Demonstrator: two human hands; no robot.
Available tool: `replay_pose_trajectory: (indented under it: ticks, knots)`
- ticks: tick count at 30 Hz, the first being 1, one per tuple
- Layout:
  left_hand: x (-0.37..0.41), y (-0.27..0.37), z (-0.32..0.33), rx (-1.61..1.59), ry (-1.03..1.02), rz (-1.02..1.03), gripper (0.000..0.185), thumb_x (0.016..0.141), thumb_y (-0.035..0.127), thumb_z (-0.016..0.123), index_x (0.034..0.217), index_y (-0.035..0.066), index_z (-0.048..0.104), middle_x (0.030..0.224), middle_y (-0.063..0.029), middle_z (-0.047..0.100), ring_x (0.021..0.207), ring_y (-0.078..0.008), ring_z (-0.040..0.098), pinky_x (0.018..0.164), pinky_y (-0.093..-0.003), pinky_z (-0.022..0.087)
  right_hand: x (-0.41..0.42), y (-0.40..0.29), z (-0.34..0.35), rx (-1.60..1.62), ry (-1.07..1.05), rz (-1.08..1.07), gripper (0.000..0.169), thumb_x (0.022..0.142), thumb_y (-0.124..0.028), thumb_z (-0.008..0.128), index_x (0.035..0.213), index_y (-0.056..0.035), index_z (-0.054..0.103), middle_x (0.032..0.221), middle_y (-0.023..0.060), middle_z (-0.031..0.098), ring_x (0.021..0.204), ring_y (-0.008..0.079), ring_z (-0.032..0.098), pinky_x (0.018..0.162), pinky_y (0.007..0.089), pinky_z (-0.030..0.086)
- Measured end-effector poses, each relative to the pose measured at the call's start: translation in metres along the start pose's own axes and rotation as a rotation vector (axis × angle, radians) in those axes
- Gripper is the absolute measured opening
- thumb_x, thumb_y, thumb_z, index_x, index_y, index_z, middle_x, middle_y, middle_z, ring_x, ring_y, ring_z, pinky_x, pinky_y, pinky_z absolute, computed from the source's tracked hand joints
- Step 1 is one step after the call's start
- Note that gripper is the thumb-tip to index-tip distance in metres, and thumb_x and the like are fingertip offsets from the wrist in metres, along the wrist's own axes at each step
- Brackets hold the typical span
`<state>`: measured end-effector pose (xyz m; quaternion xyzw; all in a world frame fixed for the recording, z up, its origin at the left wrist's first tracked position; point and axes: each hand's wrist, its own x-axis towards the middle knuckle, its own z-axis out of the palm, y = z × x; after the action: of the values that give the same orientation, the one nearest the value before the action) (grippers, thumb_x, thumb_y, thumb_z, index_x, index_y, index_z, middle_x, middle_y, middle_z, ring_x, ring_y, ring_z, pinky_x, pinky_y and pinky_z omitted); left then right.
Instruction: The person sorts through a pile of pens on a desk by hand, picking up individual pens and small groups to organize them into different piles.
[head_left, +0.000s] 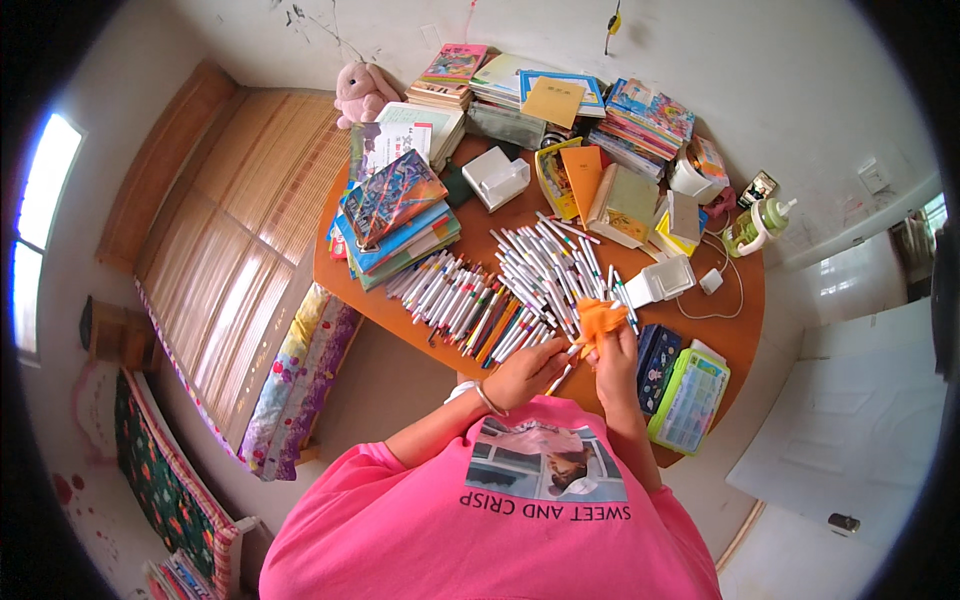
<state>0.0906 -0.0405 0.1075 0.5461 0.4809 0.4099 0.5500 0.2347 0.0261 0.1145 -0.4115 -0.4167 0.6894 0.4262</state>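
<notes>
Close to the table's near edge, my right hand (616, 367) grips a crumpled orange cloth (600, 322). A white marker pen (574, 350) runs between my two hands, its far part covered by the cloth. The fingers of my left hand (525, 373) are closed on the pen's other end. Just beyond my hands lies a loose pile of white markers (551, 270) with coloured ends. To its left, a row of markers and coloured pencils (465, 300) lies side by side. One more pen (559, 380) rests below my hands.
Stacked books (397, 202) stand at the left of the brown table (739, 300), more books (649, 112) along the wall. Right of my hands lie a dark blue pencil case (660, 360) and a green case (690, 401). A white plastic box (661, 280), charger cable (742, 289) and green bottle (754, 225) are farther right.
</notes>
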Motion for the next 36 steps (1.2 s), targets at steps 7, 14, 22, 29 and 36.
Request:
replay_pose_trajectory:
  ticks: [7, 14, 22, 29, 36]
  knots:
    - [0.002, -0.009, -0.026, -0.137, -0.277, -0.172, 0.025, 0.097, 0.022, 0.04, 0.105, 0.0, 0.05, 0.079, -0.0011, 0.048, 0.072, -0.0074, 0.044, 0.062, -0.0231, 0.039, 0.005, -0.003, -0.006, 0.258, -0.085, 0.167, 0.026, 0.095, -0.031, 0.034, 0.09, -0.0107, 0.049, 0.065, 0.0017, 0.044, 0.044, 0.0032, 0.029, 0.04, 0.0142, 0.023]
    - [-0.021, -0.072, -0.072, 0.162, -0.142, -0.421, 0.028, 0.092, 0.028, 0.046, 0.092, 0.002, 0.057, 0.068, -0.0051, 0.057, 0.062, -0.0171, 0.056, 0.058, -0.0302, 0.045, 0.028, 0.006, -0.126, 0.051, 0.545, -0.068, 0.017, 0.089, -0.026, 0.048, 0.088, -0.0097, 0.053, 0.07, -0.0024, 0.047, 0.056, 0.0067, 0.042, 0.043, 0.0175, 0.032]
    - [-0.031, -0.182, -0.143, 1.036, 0.773, -0.424, 0.016, 0.076, 0.024, 0.063, 0.078, 0.008, 0.061, 0.087, -0.0103, 0.056, 0.082, -0.0303, 0.056, 0.069, -0.0409, 0.046, 0.044, 0.101, -0.15, -1.288, 0.15, -0.039, 0.023, 0.084, -0.02, 0.047, 0.085, -0.0011, 0.059, 0.078, 0.0211, 0.061, 0.074, 0.0378, 0.059, 0.065, 0.0455, 0.046]
    - [-0.021, -0.203, -0.14, 1.148, 0.825, -0.346, 0.024, 0.073, 0.021, 0.066, 0.091, 0.007, 0.056, 0.094, -0.0114, 0.055, 0.089, -0.0319, 0.054, 0.074, -0.0408, 0.046, 0.085, 0.154, -0.116, -1.625, 0.173, 0.012, 0.018, 0.086, -0.017, 0.049, 0.089, -0.0005, 0.052, 0.085, 0.0199, 0.06, 0.08, 0.0354, 0.061, 0.07, 0.0416, 0.05]
    - [-0.007, -0.16, -0.113, 0.765, 0.559, -0.126, 0.025, 0.077, 0.01, 0.062, 0.101, 0.005, 0.058, 0.091, -0.0125, 0.059, 0.077, -0.0305, 0.058, 0.069, -0.0387, 0.047, 0.068, 0.115, -0.094, -1.333, -0.036, -0.058, 0.023, 0.089, -0.02, 0.044, 0.094, 0.0023, 0.05, 0.08, 0.0218, 0.062, 0.072, 0.0363, 0.061, 0.061, 0.0455, 0.048]
